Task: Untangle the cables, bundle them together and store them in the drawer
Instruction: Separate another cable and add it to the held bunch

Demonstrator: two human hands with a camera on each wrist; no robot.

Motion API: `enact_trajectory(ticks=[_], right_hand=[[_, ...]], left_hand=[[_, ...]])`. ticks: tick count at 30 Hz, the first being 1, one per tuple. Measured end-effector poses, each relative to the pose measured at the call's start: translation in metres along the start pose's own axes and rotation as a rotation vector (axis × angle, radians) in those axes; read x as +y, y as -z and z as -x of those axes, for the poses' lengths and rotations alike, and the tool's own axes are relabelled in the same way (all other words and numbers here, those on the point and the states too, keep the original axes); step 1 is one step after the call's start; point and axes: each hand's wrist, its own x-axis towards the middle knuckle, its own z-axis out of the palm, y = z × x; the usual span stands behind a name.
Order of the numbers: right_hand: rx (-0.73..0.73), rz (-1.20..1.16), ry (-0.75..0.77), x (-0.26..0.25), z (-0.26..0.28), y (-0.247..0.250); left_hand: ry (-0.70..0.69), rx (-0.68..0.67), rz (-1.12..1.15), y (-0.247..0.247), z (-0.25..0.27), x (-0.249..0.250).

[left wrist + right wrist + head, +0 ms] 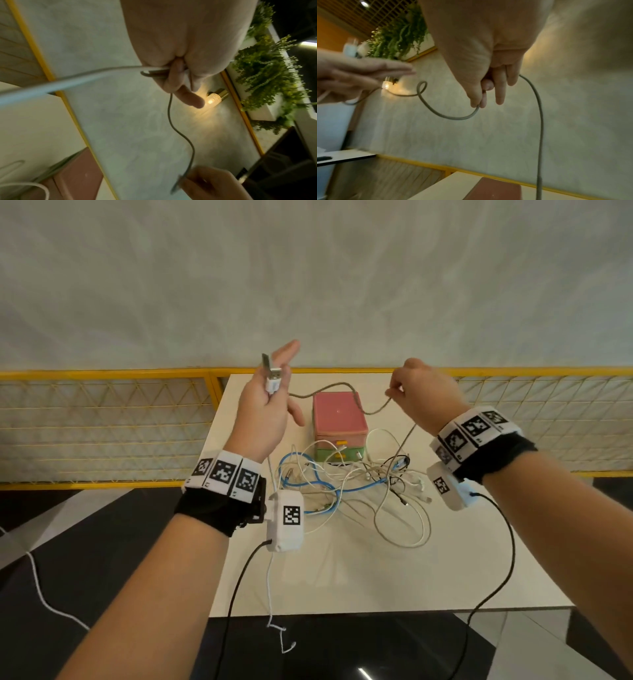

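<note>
Both hands are raised above a white table (359,577). My left hand (270,398) holds white USB plugs (273,376) against the palm, with the index and other fingers stretched out. From it a grey cable (342,392) sags across to my right hand (411,395), which pinches it between thumb and forefinger (477,102). The cable then drops to a tangle of white, blue and black cables (356,484) on the table. Behind the tangle stands a small drawer box (339,426) with a pink top and a green lower drawer.
A yellow mesh railing (102,426) runs behind the table in front of a pale wall. A dark floor lies left of and in front of the table. Black leads hang from both wrist cameras. Green plants (267,75) and a wall lamp (216,97) show in the left wrist view.
</note>
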Motion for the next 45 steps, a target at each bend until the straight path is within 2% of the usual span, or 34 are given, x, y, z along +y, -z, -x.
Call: enact_trajectory(ticks=[2, 4, 7, 10, 12, 14, 16, 17, 19, 23, 25, 28, 31, 33, 36, 37, 39, 42, 43, 45], right_hand=[[-0.012, -0.005, 0.089, -0.014, 0.001, -0.003], [0.003, -0.110, 0.156, -0.027, 0.002, -0.004], [0.060, -0.331, 0.196, -0.039, 0.003, 0.003], [0.160, -0.515, 0.167, -0.039, -0.001, 0.012], [0.167, -0.577, 0.155, -0.035, -0.005, 0.015], [0.092, -0.562, 0.106, -0.023, -0.006, 0.012], [-0.020, -0.553, 0.017, -0.009, -0.001, 0.004], [-0.066, -0.560, -0.017, -0.004, 0.003, -0.001], [-0.087, -0.584, -0.037, -0.004, 0.011, -0.007], [0.017, -0.794, 0.099, -0.030, 0.011, -0.008], [0.032, -0.828, 0.128, -0.034, 0.009, -0.007], [0.017, -0.869, 0.111, -0.019, 0.008, -0.014], [-0.169, -0.822, 0.056, 0.002, 0.019, -0.036], [-0.279, -0.795, -0.022, 0.014, 0.028, -0.053], [-0.283, -0.705, -0.057, 0.019, 0.030, -0.062], [-0.264, -0.655, -0.041, 0.017, 0.026, -0.059], [-0.236, -0.549, 0.050, 0.008, 0.016, -0.048], [-0.174, -0.479, 0.265, -0.013, -0.002, -0.025], [-0.135, -0.489, 0.317, -0.018, -0.007, -0.017], [-0.083, -0.543, 0.344, -0.019, -0.014, -0.005]], left_hand=[[-0.064, -0.099, 0.011, -0.014, 0.005, 0.016], [-0.055, -0.215, -0.075, -0.031, 0.008, 0.018], [0.092, -0.328, -0.278, -0.046, 0.004, 0.006], [0.186, -0.450, -0.318, -0.049, 0.001, -0.008], [0.145, -0.430, -0.288, -0.049, 0.002, -0.009], [0.159, -0.279, -0.186, -0.044, -0.001, -0.004], [0.188, -0.117, 0.018, -0.034, -0.008, 0.002], [0.181, -0.092, 0.084, -0.029, -0.013, 0.005], [0.197, -0.148, 0.092, -0.027, -0.018, 0.008], [0.371, -0.423, -0.061, -0.050, -0.007, 0.006], [0.384, -0.469, -0.003, -0.057, -0.001, 0.001], [0.260, -0.282, -0.014, -0.049, -0.007, -0.001], [0.150, -0.015, 0.101, -0.039, -0.018, 0.005], [0.138, 0.131, 0.137, -0.030, -0.026, 0.005], [0.132, 0.178, -0.014, -0.021, -0.031, -0.007], [0.095, 0.154, -0.069, -0.022, -0.030, -0.009], [0.012, 0.008, -0.195, -0.030, -0.025, -0.007], [0.061, -0.266, -0.425, -0.048, -0.018, -0.004], [0.083, -0.305, -0.464, -0.052, -0.017, -0.006], [0.098, -0.299, -0.488, -0.052, -0.016, -0.009]])
